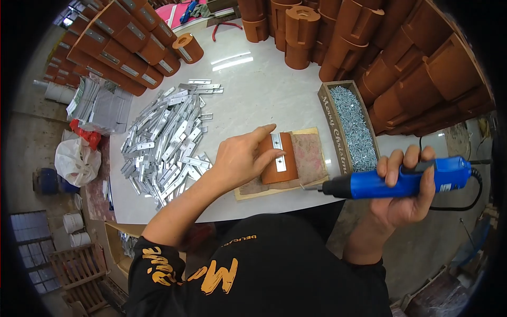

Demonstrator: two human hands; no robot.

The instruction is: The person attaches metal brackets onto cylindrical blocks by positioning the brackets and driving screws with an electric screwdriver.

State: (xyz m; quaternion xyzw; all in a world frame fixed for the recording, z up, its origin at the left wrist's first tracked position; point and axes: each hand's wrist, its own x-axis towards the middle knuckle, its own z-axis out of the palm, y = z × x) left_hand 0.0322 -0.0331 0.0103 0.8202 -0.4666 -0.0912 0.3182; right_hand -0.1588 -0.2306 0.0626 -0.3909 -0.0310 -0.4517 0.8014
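Observation:
My left hand [240,161] rests over a brown cylinder [290,161] lying on its side, its thumb on the metal strip [278,143] and its index finger near the far end. Dark holes or screw heads show along that silvery strip; I cannot make out which. Beneath the cylinder is a worn cloth-covered pad [311,153]. My right hand [404,203] is wrapped round a blue electric screwdriver [364,184], whose bit points left toward the pad's near right corner, apart from the cylinder.
Loose metal strips [171,137] are heaped on the white table [248,100] at left. A cardboard box of screws [351,127] stands at right. Brown cylinders are stacked at back left [119,42] and right [428,79]. The screwdriver's black cable [475,193] curves at far right.

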